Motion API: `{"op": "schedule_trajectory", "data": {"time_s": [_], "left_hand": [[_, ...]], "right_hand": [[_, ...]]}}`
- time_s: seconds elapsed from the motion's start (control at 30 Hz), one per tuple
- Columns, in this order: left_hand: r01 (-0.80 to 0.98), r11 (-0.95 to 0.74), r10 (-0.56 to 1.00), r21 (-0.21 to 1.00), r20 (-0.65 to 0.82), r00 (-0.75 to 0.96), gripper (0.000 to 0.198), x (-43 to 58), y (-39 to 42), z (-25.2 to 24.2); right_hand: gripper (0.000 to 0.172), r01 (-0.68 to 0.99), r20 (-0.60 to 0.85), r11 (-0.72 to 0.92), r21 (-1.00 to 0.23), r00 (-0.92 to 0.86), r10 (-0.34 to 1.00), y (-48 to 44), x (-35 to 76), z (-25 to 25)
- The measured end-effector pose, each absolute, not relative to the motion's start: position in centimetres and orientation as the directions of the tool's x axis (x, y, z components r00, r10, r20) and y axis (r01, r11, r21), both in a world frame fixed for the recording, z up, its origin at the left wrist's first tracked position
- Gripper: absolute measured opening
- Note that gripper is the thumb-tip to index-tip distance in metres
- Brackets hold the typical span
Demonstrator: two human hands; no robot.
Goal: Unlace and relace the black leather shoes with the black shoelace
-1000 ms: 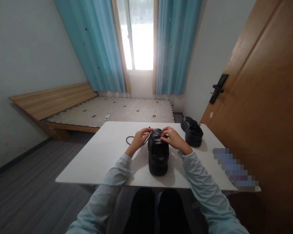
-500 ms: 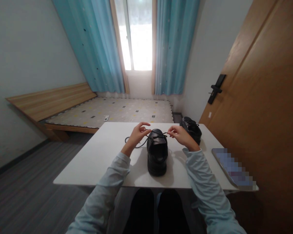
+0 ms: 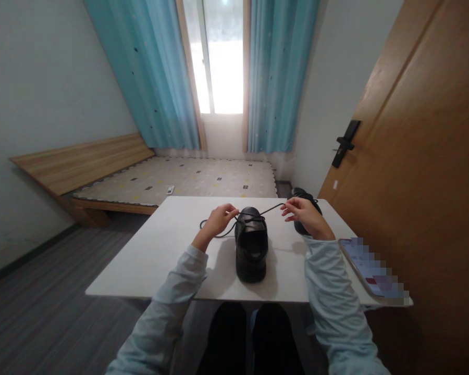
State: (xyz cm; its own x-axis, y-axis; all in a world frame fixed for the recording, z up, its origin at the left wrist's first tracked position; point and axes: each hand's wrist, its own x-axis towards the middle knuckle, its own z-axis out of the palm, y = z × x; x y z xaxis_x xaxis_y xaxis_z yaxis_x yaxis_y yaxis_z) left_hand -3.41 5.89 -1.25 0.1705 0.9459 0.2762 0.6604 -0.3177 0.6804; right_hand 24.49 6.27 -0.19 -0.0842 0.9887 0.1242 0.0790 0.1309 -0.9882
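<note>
A black shoe (image 3: 250,266) stands upright near the middle of the white table (image 3: 144,260), its heel toward the person and its toe pointing away. The person's left hand (image 3: 219,217), just left of the toe, has thumb and fingertips pinched together on the black lace (image 3: 272,209), while the right hand (image 3: 305,214), fingers loosely curled, grips a stretch running out to the right, partly covering the second shoe (image 3: 301,228) behind it
</note>
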Motion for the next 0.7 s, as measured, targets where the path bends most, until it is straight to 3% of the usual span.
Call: {"op": "schedule_trajectory", "data": {"time_s": [0.37, 0.7], "left_hand": [[0.761, -0.333, 0.943, 0.556, 0.195, 0.270, 0.007, -2.9, 5.6, -2.3], [0.802, -0.355, 0.934, 0.480, 0.213, 0.286, 0.025, -0.3, 6.1, -0.9]], "right_hand": [[0.026, -0.093, 0.165, 0.178, -0.980, 0.132, 0.978, 5.6, 28.7, -0.6], [0.021, -0.338, 0.215, 0.272, -0.901, 0.197, 0.957, 5.8, 27.9, -0.4]]}}
